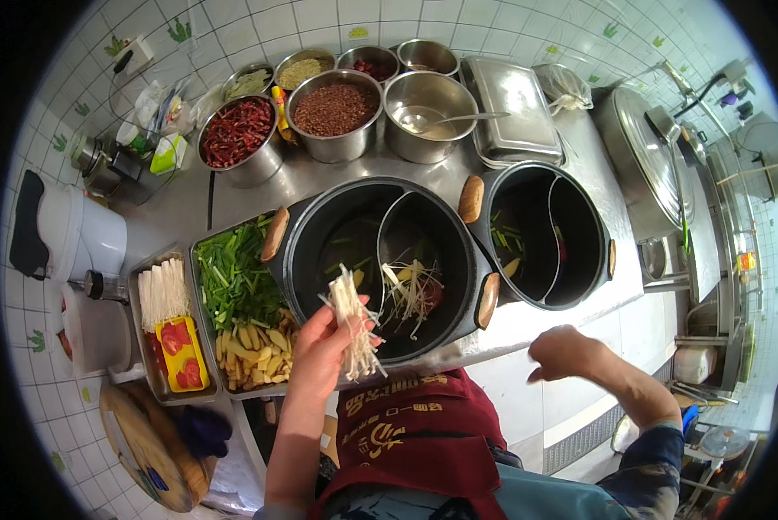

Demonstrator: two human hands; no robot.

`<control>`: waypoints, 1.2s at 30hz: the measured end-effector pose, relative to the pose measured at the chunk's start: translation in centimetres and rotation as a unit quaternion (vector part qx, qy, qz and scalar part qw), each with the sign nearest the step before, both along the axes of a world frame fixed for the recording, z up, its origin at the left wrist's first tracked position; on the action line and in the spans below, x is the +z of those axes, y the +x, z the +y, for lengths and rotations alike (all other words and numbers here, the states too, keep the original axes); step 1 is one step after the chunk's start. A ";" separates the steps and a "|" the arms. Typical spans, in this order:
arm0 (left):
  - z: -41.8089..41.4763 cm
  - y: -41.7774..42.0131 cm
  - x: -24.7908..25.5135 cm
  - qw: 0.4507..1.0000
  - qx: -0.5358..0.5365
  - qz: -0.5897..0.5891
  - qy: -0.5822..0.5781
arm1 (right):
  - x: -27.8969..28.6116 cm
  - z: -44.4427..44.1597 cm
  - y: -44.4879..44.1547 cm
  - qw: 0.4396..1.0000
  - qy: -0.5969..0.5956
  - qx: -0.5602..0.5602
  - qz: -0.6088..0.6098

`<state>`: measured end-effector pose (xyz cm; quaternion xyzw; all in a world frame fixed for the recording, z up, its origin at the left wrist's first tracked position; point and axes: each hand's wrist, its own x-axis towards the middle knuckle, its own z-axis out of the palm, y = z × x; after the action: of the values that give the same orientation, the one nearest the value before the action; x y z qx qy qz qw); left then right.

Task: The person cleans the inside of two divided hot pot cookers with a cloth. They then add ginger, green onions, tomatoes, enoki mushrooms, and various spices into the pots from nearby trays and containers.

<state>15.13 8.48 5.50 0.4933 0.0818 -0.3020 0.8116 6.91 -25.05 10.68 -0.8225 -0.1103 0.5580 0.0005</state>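
Observation:
My left hand [321, 348] is closed around a bunch of enoki mushrooms [352, 318], over the near rim of a large black divided pot [301, 201]. Loose enoki [410, 289], a ginger slice and a reddish piece lie in its right half; green onion pieces show in the left. My right hand [555, 353] hangs off the counter's near edge, below a second divided pot [587, 182] that holds green onion and ginger; its fingers are curled and whether it holds anything cannot be told. Left of the large pot a tray holds cut green onions [233, 273] and sliced ginger [252, 354].
A tray at left holds more enoki [163, 294] and a yellow dish [184, 383] of tomato slices. Along the back stand steel pots of dried chilies [239, 133] and peppercorns [334, 107], a pot with a ladle [473, 117], and a lidded steel container [516, 107].

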 end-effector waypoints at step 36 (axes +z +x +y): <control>-9.9 2.8 -0.4 0.991 -0.005 0.012 -0.130 | -1.7 4.2 7.6 0.668 0.429 -0.435 -0.425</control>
<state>17.94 -1.43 5.09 0.3806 0.0491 -0.3198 0.8663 14.50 -20.81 8.95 -0.8341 0.0442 -0.0243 0.5493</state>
